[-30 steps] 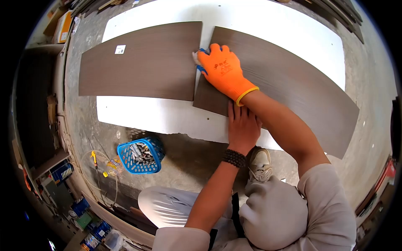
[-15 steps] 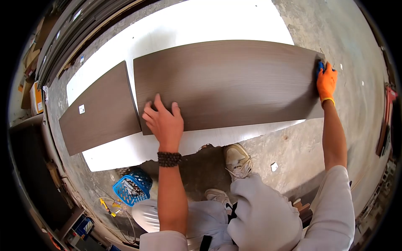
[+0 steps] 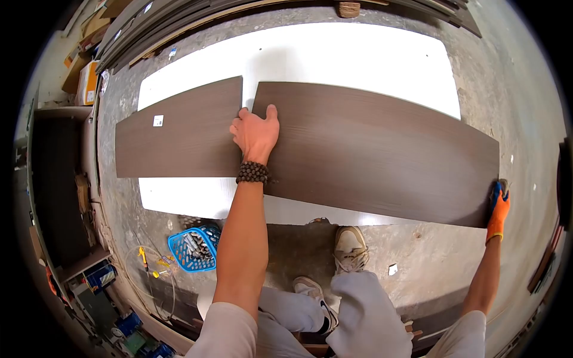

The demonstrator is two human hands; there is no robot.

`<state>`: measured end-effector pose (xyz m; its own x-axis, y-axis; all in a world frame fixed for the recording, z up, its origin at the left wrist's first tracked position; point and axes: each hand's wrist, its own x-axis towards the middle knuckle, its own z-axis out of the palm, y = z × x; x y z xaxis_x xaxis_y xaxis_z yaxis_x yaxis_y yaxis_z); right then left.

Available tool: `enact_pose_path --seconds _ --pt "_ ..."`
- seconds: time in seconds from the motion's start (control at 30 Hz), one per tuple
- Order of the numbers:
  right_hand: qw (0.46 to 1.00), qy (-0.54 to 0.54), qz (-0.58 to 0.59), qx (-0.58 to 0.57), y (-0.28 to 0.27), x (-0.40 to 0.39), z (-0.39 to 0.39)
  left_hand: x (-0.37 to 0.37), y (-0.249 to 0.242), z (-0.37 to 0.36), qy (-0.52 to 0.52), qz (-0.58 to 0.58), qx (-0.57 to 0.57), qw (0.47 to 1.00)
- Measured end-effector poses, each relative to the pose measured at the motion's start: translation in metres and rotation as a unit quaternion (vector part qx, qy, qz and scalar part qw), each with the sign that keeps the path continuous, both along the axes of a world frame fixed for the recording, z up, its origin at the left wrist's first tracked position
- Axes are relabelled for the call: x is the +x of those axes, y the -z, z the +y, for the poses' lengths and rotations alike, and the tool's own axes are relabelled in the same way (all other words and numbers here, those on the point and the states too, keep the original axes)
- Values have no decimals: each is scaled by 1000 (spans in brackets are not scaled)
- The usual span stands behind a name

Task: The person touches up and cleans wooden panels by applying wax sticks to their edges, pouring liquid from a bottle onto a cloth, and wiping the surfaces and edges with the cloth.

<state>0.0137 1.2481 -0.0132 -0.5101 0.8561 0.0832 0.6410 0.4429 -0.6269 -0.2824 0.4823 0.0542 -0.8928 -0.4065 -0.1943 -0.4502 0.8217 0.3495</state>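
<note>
A long brown wood-grain board (image 3: 382, 149) lies slanted, its right end lower in view than its left. My bare left hand (image 3: 256, 132), with a dark bead bracelet at the wrist, is curled over the board's left edge. Its thumb lies on the top face, and the fingertips dip into the narrow gap. Across that gap is a shorter brown board (image 3: 185, 134) bearing a small white label (image 3: 158, 121). At the far right end of the long board, my right hand (image 3: 499, 209), in an orange and blue glove, grips the edge near the lower corner.
Beneath the boards is a white sheet (image 3: 358, 48) on the concrete floor. A blue basket (image 3: 194, 247) of metal parts stands near my feet, beside a yellow-handled tool (image 3: 142, 258) and a thin hose. Stacked dark boards (image 3: 197, 27) run along the back.
The long board has turned clockwise. My left hand went from its lower left corner to its left edge, and my gloved hand slid down the right end. The view has shifted too.
</note>
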Motion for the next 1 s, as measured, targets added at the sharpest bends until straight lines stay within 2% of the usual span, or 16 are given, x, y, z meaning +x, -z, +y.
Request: enact_pose_path --seconds 0.07,0.17,0.2,0.27,0.3,0.37,0.4,0.43,0.47,0.53,0.63,0.7,0.77,0.87,0.93,1.0 --pt "994 -17 11 -105 -67 12 13 3 -14 -18 4 -61 81 995" --pt "992 -39 -50 -109 -199 12 1 44 -53 -30 -33 -122 195 973" --pt "981 -132 -136 -47 -283 -24 -22 89 -94 -59 -59 -133 177 973" --pt "970 -153 -184 -52 -340 -15 -19 110 -129 -70 -44 -197 194 960" --pt "951 -202 -231 -48 -419 -65 -28 147 -195 -103 -83 -228 195 950" --pt "934 -124 -332 -51 -453 -55 -20 180 -226 -115 -41 -309 201 929" --pt "901 -248 -350 -61 -502 -126 -67 225 -277 -155 -93 -322 226 915" --pt "904 -214 -352 -118 -459 -94 -53 248 -247 -149 -81 -335 223 912" --pt "885 -236 -387 -100 -485 -115 -65 291 -257 -155 -121 -318 241 909" --pt "831 -419 -345 126 -533 -148 -138 379 -304 -194 -209 -284 270 896" --pt "836 -482 -232 121 -541 -180 -272 509 -350 -201 -377 -126 292 870" --pt "832 -526 -164 64 -506 -212 -315 583 -374 -196 -461 -176 200 846" --pt "777 -550 -259 164 -486 -236 -426 675 -351 -187 -553 -174 212 787" --pt "609 -687 -329 222 -478 -195 -637 864 -245 -128 -524 -240 220 787" --pt "542 -724 -310 293 -441 -175 -722 940 -235 -79 -599 -173 200 756" --pt "522 -770 -291 225 -433 -107 -817 993 -261 -35 -685 -162 181 687"
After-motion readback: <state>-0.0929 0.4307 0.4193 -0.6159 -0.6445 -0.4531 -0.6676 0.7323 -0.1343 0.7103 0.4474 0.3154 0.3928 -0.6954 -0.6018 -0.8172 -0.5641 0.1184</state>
